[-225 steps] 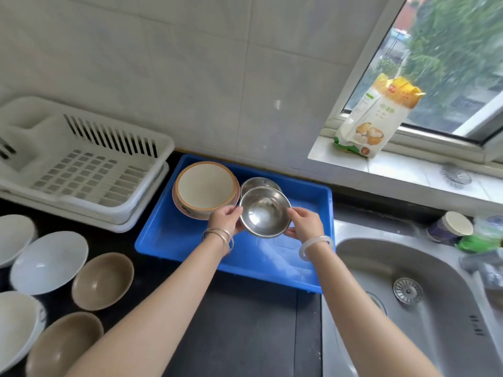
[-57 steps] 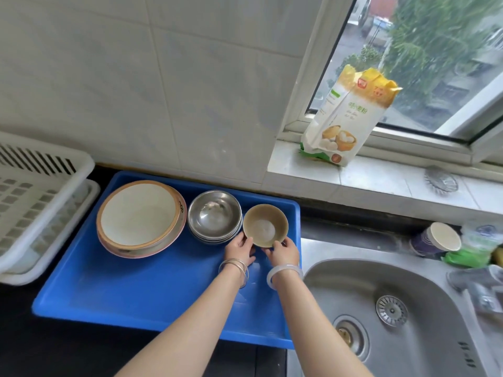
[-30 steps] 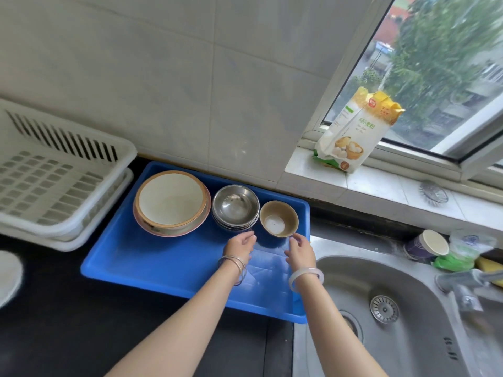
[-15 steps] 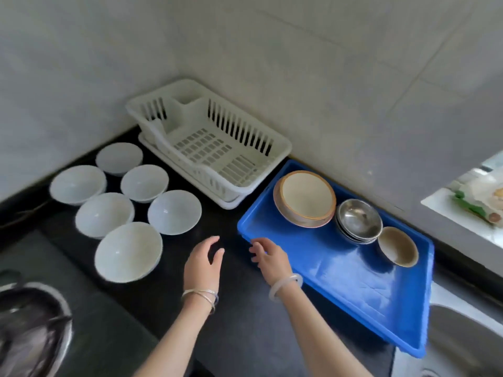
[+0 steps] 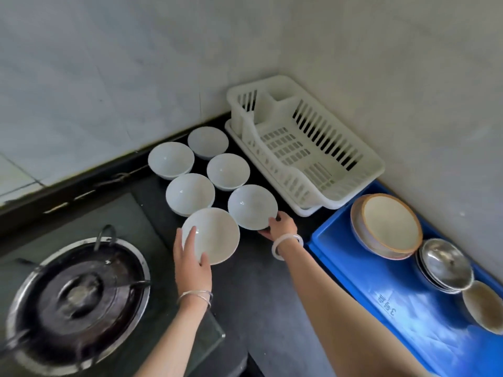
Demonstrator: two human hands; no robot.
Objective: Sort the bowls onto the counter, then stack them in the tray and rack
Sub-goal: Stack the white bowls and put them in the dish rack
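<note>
On the counter (image 5: 258, 281) six white bowls (image 5: 190, 193) wait beside the rack (image 5: 313, 159), none in it yet; the left hand (image 5: 193, 263) grips the nearest bowl (image 5: 215, 235), the right hand (image 5: 279, 227) its neighbour (image 5: 252, 206), while the blue tray (image 5: 381, 295) holds the other bowls (image 5: 446, 263).

Thin silver bangles (image 5: 194, 296), left wrist; white bangle (image 5: 287, 244), right

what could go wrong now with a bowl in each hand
The left hand grips the nearest white bowl and the right hand the bowl beside it by the rim only, so either might slip. Both sit close to the other white bowls, so lifting could knock rims.
</note>
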